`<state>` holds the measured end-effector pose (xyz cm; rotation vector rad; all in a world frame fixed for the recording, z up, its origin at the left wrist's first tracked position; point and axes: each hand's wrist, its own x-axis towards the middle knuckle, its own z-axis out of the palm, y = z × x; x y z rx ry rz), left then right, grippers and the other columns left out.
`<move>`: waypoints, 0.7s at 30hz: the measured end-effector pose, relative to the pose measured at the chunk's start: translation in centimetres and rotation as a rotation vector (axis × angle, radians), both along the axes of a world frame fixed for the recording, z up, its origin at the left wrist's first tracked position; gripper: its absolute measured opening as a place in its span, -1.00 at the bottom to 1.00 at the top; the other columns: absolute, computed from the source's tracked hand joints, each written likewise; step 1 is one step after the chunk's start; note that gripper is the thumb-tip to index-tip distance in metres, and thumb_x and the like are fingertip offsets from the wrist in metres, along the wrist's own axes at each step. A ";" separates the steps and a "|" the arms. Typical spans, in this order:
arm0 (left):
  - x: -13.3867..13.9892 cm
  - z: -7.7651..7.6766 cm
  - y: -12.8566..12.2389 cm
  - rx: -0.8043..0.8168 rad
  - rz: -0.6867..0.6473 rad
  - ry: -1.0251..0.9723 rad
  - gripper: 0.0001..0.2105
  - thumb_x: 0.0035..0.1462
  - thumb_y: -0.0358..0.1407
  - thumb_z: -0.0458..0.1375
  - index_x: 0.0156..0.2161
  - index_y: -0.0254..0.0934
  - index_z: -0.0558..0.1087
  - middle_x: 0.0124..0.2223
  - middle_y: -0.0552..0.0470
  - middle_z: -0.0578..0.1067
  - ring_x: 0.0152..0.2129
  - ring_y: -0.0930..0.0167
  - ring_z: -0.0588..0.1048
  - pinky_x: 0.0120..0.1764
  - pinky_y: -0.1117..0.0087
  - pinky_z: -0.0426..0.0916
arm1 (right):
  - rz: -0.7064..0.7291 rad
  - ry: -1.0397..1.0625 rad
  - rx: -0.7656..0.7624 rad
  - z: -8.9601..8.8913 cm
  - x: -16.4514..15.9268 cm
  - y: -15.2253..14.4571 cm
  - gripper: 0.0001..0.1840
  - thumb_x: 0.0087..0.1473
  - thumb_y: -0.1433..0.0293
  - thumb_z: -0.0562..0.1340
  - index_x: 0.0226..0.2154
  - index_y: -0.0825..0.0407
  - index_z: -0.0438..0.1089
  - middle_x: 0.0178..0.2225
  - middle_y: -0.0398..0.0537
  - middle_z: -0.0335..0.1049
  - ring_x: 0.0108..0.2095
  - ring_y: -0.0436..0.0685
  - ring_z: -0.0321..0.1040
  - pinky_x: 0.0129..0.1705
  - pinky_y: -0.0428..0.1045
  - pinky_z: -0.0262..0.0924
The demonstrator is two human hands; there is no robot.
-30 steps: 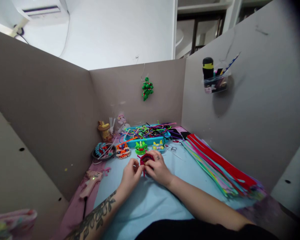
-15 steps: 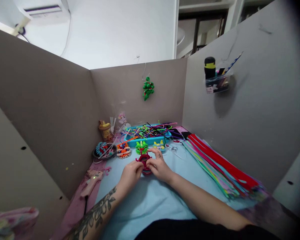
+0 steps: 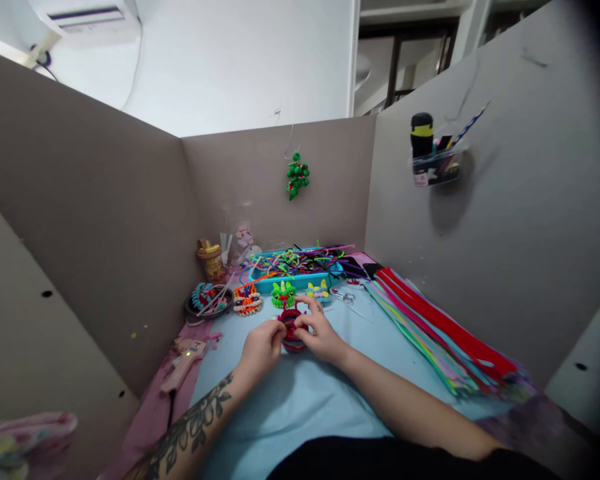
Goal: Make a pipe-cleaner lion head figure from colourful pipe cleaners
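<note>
A round, dark red pipe-cleaner piece (image 3: 294, 344) stands between my two hands on the blue cloth (image 3: 325, 407). My left hand (image 3: 264, 341) pinches its left rim between thumb and fingers. On the right rim, the thumb and index finger of my right hand (image 3: 320, 333) are closed, with other fingers raised above. Fingertips cover part of the piece, and its inside shows only as a dark opening. Just behind it sit a green pipe-cleaner animal head (image 3: 283, 293), an orange-and-white one (image 3: 247, 301) and a yellow-and-blue one (image 3: 318, 291).
Behind is a blue tray (image 3: 275, 285) heaped with pipe-cleaner scraps. Scissors (image 3: 347, 297) lie right of it. Bundled pipe cleaners (image 3: 440, 327) stretch along the right. A glue gun (image 3: 185, 365) and a dark bowl (image 3: 209, 307) are at left. Grey panels (image 3: 280, 220) enclose the table.
The red piece has tilted slightly, showing more of its opening and banded side. Both hands stay on its rim with small finger shifts.
</note>
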<state>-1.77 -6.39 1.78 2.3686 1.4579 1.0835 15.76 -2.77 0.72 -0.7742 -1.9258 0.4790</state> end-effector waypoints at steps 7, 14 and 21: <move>-0.7 -0.6 0.6 -0.034 -0.017 -0.236 -0.87 0.14 -0.33 0.02 -0.30 -0.27 0.40 -0.39 0.03 0.46 -0.47 0.45 0.42 -0.44 0.49 0.29 | -0.002 0.020 -0.023 0.0 0.4 0.4 -0.90 -0.05 0.49 0.18 -0.55 0.04 0.33 0.07 0.00 0.10 0.11 0.23 0.04 0.15 0.17 -0.13; -1.8 -0.7 2.0 0.068 -0.041 -0.245 -0.79 0.12 -0.38 0.03 -0.17 -0.25 0.46 -0.14 -0.11 0.43 -0.30 0.38 0.44 -0.40 0.44 0.36 | -0.018 0.013 -0.053 -0.4 0.6 0.9 -0.91 -0.03 0.44 0.20 -0.52 0.03 0.38 0.08 0.01 0.10 0.13 0.24 0.01 0.19 0.20 -0.20; -1.1 -0.9 1.6 0.068 -0.120 -0.206 -0.87 0.13 -0.36 0.06 -0.36 -0.26 0.47 -0.29 -0.05 0.47 -0.35 0.40 0.44 -0.28 0.39 0.36 | -0.006 -0.038 -0.062 -0.5 0.8 1.1 -0.91 -0.10 0.45 0.27 -0.42 0.00 0.43 0.12 0.00 0.07 0.16 0.26 -0.05 0.19 0.20 -0.21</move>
